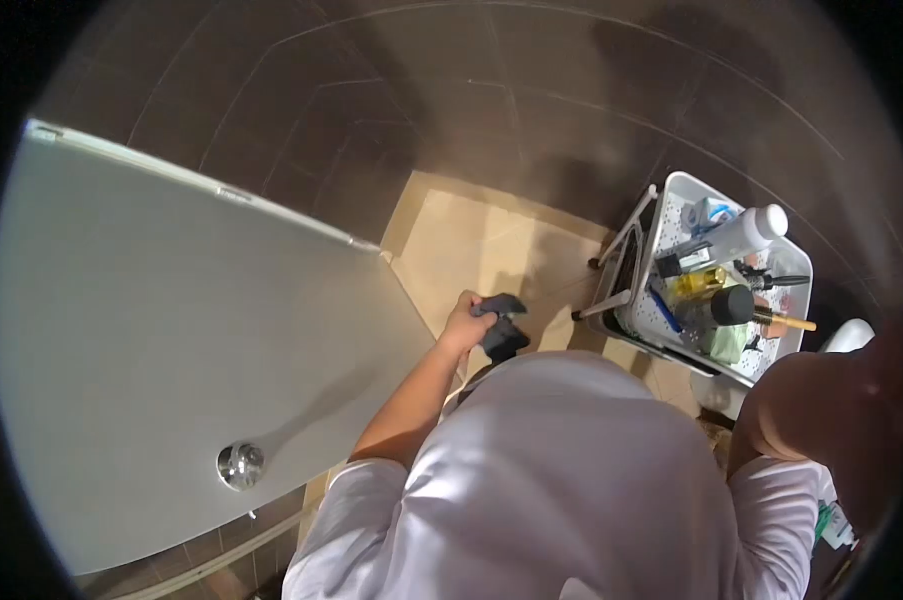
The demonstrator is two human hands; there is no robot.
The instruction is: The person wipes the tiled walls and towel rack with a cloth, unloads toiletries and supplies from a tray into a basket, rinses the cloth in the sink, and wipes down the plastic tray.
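My left hand (463, 326) is low in front of my body, its fingers closed round a dark grey object (504, 338). That object has a narrow upper part and a broader lower part, with a gap between them; its kind I cannot tell. My right arm (821, 410) is bent up close to the camera at the right side, and its hand is out of view. Near that arm stands a white trolley (678, 182). Its top tray holds a white bottle (741, 238), a black-capped jar (733, 306), a round brush (786, 281) and a wooden-handled brush (793, 322).
A large frosted panel (171, 330) with a round chrome knob (240, 466) stands at the left. Dark tiled walls (531, 90) rise behind the beige floor (471, 225). Below my right arm, a white-and-green packet (837, 528) shows at the lower right.
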